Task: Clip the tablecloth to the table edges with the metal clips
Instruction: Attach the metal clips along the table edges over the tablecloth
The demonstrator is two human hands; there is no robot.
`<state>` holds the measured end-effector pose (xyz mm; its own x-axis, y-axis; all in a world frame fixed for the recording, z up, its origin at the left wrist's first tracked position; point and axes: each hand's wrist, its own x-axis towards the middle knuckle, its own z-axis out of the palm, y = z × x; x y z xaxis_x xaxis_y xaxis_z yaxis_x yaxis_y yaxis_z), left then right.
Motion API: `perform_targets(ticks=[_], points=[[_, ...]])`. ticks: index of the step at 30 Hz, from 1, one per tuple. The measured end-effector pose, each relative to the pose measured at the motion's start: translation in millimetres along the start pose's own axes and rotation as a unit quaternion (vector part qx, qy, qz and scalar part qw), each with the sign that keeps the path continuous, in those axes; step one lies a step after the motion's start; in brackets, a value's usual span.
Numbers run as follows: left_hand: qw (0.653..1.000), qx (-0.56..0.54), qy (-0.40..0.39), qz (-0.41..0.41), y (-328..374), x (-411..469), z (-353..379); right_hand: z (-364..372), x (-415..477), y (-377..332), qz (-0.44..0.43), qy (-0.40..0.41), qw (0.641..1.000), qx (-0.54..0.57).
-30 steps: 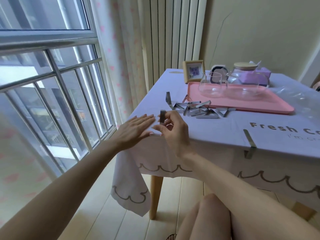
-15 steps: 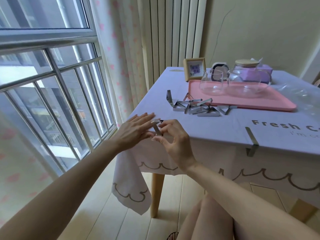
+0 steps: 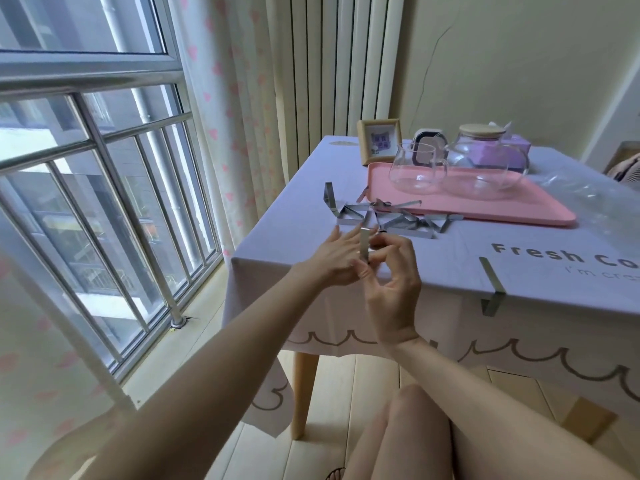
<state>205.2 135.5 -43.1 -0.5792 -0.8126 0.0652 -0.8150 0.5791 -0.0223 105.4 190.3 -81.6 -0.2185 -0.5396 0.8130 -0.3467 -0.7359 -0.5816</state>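
A pale lilac tablecloth (image 3: 287, 244) covers the table and hangs over its near edge. My right hand (image 3: 391, 275) pinches a metal clip (image 3: 364, 245) upright, just above the table's near left corner. My left hand (image 3: 337, 259) lies flat with fingers apart against the cloth, touching the clip's left side. A pile of several loose metal clips (image 3: 388, 216) lies on the cloth behind my hands. One fitted clip (image 3: 491, 285) grips the cloth on the near edge to the right.
A pink tray (image 3: 502, 206) holds a glass cup (image 3: 415, 171) and a glass teapot (image 3: 485, 161). A small photo frame (image 3: 379, 140) stands behind it. Clear plastic wrap (image 3: 588, 188) lies at right. A window and curtain are at left; my knee is below.
The clip has been turned from tilted to upright in my right hand. Both hands sit slightly farther in over the table corner, and the camera has shifted.
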Motion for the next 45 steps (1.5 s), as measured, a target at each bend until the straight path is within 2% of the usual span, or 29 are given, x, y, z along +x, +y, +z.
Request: perform_targets(ticks=[12, 16, 26, 32, 36, 39, 42, 45], points=[[0.997, -0.025, -0.006, -0.072, -23, -23, 4, -4, 1, 7, 0.031, -0.097, 0.995, 0.0], [0.989, -0.064, 0.009, -0.133, -43, -34, 7, -1, 0, 6, 0.028, -0.117, 0.993, -0.008], [0.979, -0.05, 0.016, -0.195, -83, -68, 8, 14, -2, 0, 0.042, -0.171, 0.984, 0.034], [0.981, -0.039, 0.051, -0.185, -88, -73, 14, 32, -10, -9, 0.031, -0.206, 0.976, 0.066], [0.992, -0.064, 0.064, -0.087, -101, -86, 16, 51, -20, -13, 0.093, -0.185, 0.97, 0.13], [0.989, -0.108, 0.084, -0.049, -108, -93, 16, 62, -29, -16, 0.116, -0.167, 0.965, 0.167], [0.976, -0.168, 0.132, -0.041, -106, -101, 18, 68, -37, -14, 0.105, -0.162, 0.965, 0.178], [0.951, -0.208, 0.225, -0.051, -98, -107, 26, 69, -45, -8, 0.079, -0.148, 0.974, 0.155]])
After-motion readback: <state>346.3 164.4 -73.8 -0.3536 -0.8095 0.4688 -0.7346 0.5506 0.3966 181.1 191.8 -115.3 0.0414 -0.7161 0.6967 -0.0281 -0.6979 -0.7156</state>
